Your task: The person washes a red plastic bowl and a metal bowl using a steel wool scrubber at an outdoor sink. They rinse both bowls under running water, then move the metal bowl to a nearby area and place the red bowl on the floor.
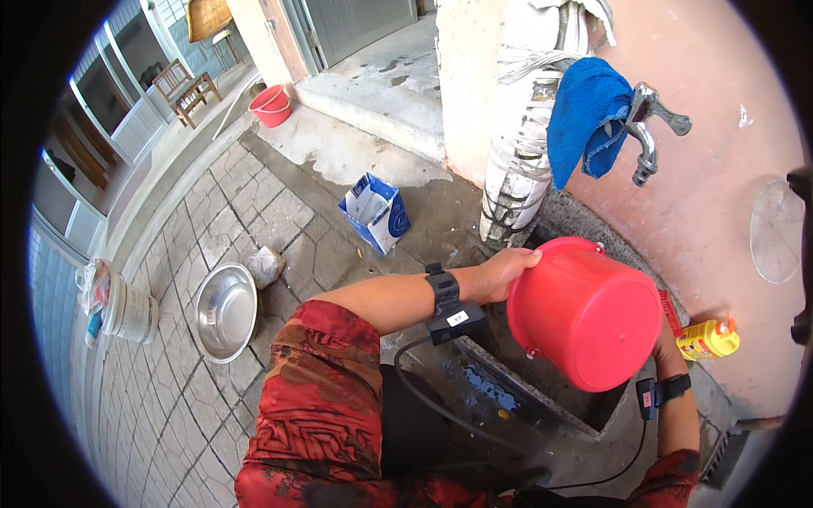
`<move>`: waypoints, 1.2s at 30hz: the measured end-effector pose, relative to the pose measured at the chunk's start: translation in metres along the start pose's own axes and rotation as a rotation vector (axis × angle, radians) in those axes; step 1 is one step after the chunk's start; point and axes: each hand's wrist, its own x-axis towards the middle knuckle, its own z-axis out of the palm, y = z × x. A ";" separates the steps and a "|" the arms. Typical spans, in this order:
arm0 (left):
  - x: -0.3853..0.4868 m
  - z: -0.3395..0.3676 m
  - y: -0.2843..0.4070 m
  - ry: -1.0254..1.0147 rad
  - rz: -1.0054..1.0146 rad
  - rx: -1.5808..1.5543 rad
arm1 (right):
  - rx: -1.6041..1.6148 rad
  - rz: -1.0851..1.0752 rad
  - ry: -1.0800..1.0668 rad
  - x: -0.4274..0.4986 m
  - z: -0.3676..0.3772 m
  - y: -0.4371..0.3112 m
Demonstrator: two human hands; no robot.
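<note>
A red plastic bucket (587, 317) is tipped over a stone-edged basin (533, 397), its base turned up towards me and its mouth facing down and left. My left hand (508, 273) grips the rim, with the thumb on the outside. Behind the bucket's far right side lies my right hand (664, 346), mostly hidden, so its fingers cannot be seen. A chrome tap (645, 136) sticks out of the wall above, with a blue cloth (587, 117) draped beside it. A yellow bottle (708, 338) and a red brush (670, 314) are near my right wrist.
A blue and white carton (376, 213) stands on the wet ground. Further left are a metal basin (227, 312), a plastic bag (265, 267) and a white bucket (134, 314). Another red bucket (271, 106) is by the step. A wrapped pipe (524, 146) runs down the wall's corner.
</note>
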 end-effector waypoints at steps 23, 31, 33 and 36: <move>-0.066 -0.050 0.031 0.072 0.269 0.073 | 0.311 0.475 0.061 0.027 0.038 0.009; -0.161 -0.069 0.083 0.280 0.353 0.247 | 0.310 0.510 0.014 0.032 0.041 0.007; -0.196 -0.072 0.098 0.378 0.368 0.339 | 0.307 0.490 0.024 0.033 0.044 0.009; -0.252 -0.073 0.111 0.590 0.352 0.548 | 0.345 0.469 -0.013 0.036 0.046 0.015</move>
